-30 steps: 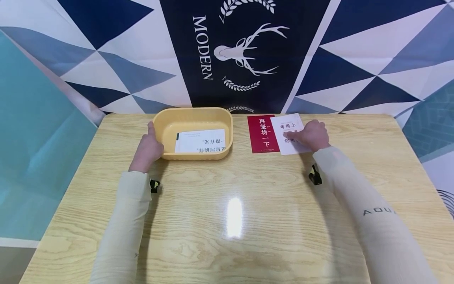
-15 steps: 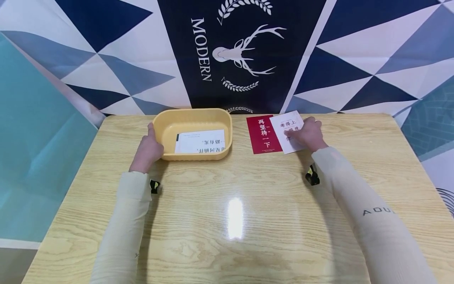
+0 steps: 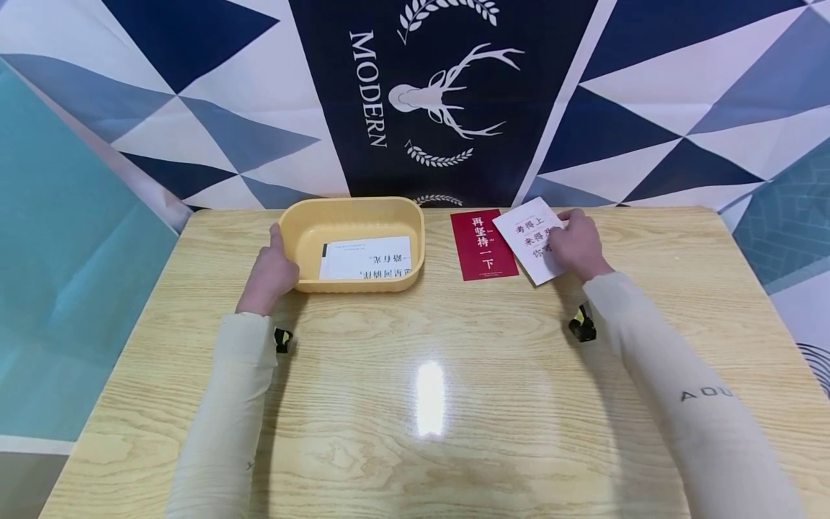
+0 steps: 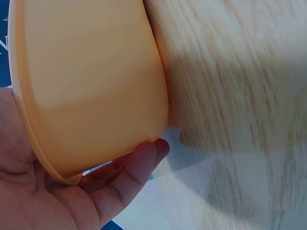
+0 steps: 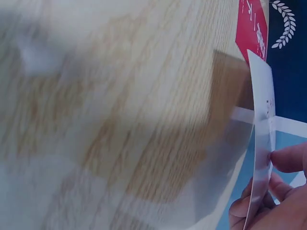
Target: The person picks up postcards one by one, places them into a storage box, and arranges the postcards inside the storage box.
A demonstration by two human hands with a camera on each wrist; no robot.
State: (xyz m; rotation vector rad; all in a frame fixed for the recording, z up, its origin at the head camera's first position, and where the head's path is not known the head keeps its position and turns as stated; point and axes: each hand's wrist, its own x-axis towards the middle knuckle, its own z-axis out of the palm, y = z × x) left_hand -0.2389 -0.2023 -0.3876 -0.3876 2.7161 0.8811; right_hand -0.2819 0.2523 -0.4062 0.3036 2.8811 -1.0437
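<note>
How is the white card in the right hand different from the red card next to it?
The white card has red print on white; the red card has white print on red. The white card is lifted off the table in the right hand's grip and turned askew; the red card lies flat and untouched. Both are similar-sized rectangles bearing Chinese characters.

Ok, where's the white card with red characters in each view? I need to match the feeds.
Head: white card right of centre, overlapping the red card, pinched by the right hand.
Left wrist: not in it; only the yellow basin and left hand.
Right wrist: card seen edge-on at the right, lifted off the table, fingers on it.
Shared landmark: the red card, also top right in the right wrist view.
</note>
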